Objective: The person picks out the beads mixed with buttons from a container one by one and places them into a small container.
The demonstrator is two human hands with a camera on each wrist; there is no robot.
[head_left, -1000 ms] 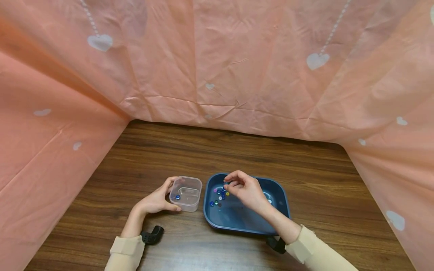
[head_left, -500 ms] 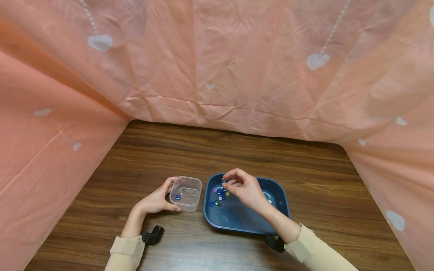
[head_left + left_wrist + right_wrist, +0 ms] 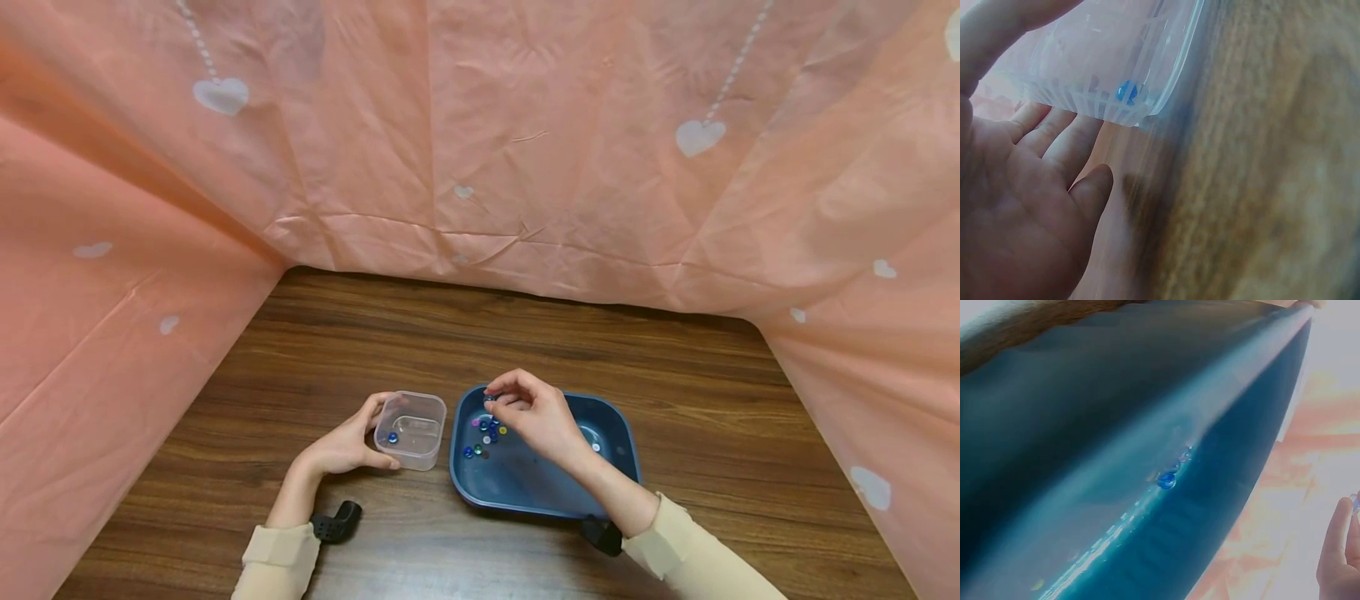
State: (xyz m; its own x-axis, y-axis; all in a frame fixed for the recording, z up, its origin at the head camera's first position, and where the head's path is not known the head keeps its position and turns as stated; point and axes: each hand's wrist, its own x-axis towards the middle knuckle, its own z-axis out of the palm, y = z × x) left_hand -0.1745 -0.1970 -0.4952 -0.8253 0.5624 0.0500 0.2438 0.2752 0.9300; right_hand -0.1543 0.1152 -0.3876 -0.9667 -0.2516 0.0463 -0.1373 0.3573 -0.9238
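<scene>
1. Pinching a small bead (image 3: 491, 398) between thumb and fingertips, the right hand (image 3: 534, 418) hangs above the far left part of the blue tray (image 3: 615, 492); the bead is lifted clear of the tray floor.
2. Below it, a loose cluster of coloured beads (image 3: 483, 437) lies on the left half of the tray, and one more sits apart near the right wall.
3. Just left of the tray, nearly touching it, stands a clear plastic container (image 3: 411, 428). The left hand (image 3: 341, 447) grips it, thumb along the near side and fingers curled round the far left corner.
4. One blue bead (image 3: 392, 437) lies inside the container, so by the look of it the sorting is barely begun: most beads are still in the tray.
5. Both vessels sit near the front edge of the wooden table (image 3: 450, 333), which pink cloth with white hearts (image 3: 480, 150) encloses.
6. Only the left wrist view shows the container's ribbed underside (image 3: 1094, 107) and the blue bead through it; the right wrist view shows the tray's wall up close with a blue bead (image 3: 1166, 480) against it, but only a fingertip of its own hand.
</scene>
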